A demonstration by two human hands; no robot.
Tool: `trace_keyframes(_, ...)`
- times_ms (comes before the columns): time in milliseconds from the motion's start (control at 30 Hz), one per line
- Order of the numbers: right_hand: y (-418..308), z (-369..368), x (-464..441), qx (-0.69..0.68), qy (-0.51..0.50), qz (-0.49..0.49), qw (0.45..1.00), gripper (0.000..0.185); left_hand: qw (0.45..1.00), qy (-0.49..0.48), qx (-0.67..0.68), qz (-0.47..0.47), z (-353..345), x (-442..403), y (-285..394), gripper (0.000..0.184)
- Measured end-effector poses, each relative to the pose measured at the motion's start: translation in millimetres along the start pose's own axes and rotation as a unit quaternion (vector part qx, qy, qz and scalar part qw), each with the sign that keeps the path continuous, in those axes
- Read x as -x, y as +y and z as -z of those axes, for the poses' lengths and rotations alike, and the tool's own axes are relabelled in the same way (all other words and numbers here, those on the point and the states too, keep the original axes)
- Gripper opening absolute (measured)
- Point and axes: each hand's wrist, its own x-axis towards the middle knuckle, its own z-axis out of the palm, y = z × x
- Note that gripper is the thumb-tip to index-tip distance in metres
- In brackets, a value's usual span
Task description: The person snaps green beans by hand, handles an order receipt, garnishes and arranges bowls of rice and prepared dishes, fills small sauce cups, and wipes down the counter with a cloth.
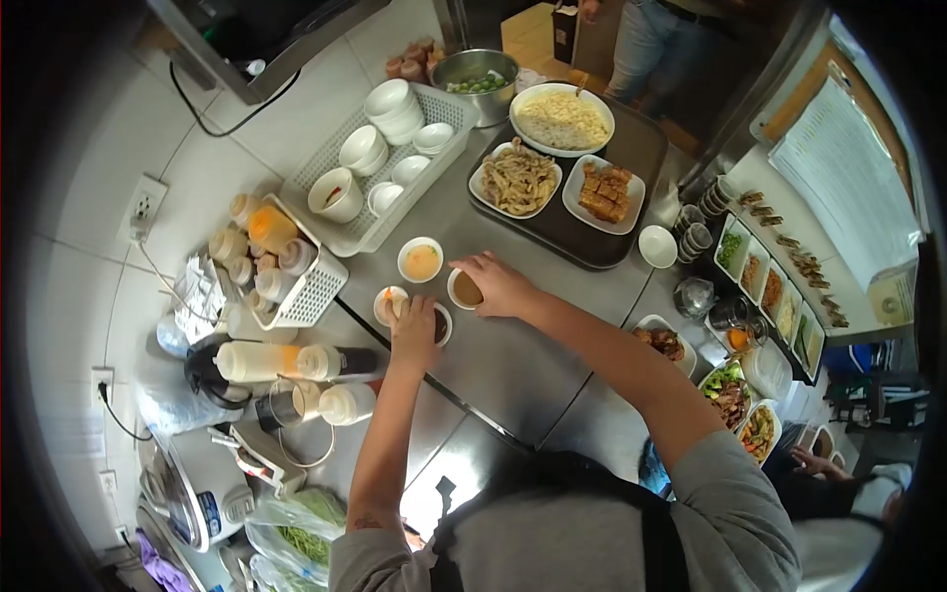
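Observation:
On the steel counter, my right hand grips the rim of a small white bowl of brown sauce. My left hand lies over two small bowls, with fingers at a bowl holding something orange and beside a bowl of dark sauce. How firmly it holds either is hidden by the fingers. Just above them stands a bowl of light orange sauce. A dark tray carries a large bowl of pale food, a dish of pale strips and a dish of browned pieces.
A white basket of bowls and a basket of bottles line the left. Squeeze bottles lie nearer. Food dishes and a topping rack stand right. One person stands behind the counter; another person's hand shows lower right.

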Motion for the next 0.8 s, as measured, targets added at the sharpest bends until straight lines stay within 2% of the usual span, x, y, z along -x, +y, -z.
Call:
trace_keyframes(133, 1, 33, 11, -0.044, 0.05, -0.015, 0.998, 0.079, 0.999, -0.02, 0.024, 0.008, 10, -2, 3, 0.081)
trace_keyframes(333, 27, 124, 29, -0.026, 0.114, -0.037, 0.992, 0.076, 0.999, -0.003, 0.04, -0.006, 8, -6, 5, 0.079)
trace_keyframes(567, 101, 223, 42, 0.083, 0.155, -0.14, 0.974, 0.079, 0.998, -0.018, 0.058, -0.031, 27, -20, 26, 0.073)
trace_keyframes(667, 147, 241, 47, 0.122, 0.208, -0.168, 0.956, 0.079, 0.996, -0.022, 0.075, -0.052, 28, -29, 35, 0.075)
trace_keyframes(800, 207, 255, 47, 0.152, 0.197, -0.236, 0.939, 0.077, 0.995, -0.036, 0.066, -0.064, 52, -40, 61, 0.073)
